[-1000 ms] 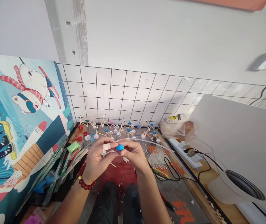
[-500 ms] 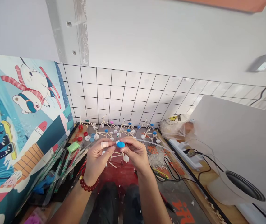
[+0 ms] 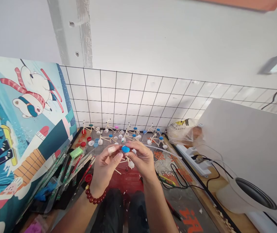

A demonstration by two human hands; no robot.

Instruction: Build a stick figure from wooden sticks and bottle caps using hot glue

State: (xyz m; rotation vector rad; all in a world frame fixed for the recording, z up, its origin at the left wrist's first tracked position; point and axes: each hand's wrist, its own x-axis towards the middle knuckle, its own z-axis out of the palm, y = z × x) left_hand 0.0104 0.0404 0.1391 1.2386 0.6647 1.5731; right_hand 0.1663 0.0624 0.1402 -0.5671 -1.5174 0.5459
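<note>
Between the fingertips of both hands is a small rounded blue piece (image 3: 125, 149), which looks like modelling clay. My left hand (image 3: 106, 165), with a bandage on one finger and a red bead bracelet (image 3: 94, 198) at the wrist, pinches its left side. My right hand (image 3: 142, 160) closes on it from the right. Just below the fingers, a stick frame (image 3: 117, 171) with a white cap wheel (image 3: 131, 165) is partly hidden by my hands. Behind them stand several small stick models (image 3: 110, 137) with bottle-cap wheels and blue, green or pink tops.
Loose red caps (image 3: 83, 144) lie at the back left. Thin sticks, tools and a green block (image 3: 76, 152) crowd the left side. A black cable (image 3: 177, 178), a power strip (image 3: 195, 161) and a white round container (image 3: 245, 195) are on the right. A wire grid (image 3: 128, 94) backs the table.
My left hand has shifted slightly right and its fingers have moved round the blue piece. The blue piece has turned and risen slightly. My right hand stays nearly in place.
</note>
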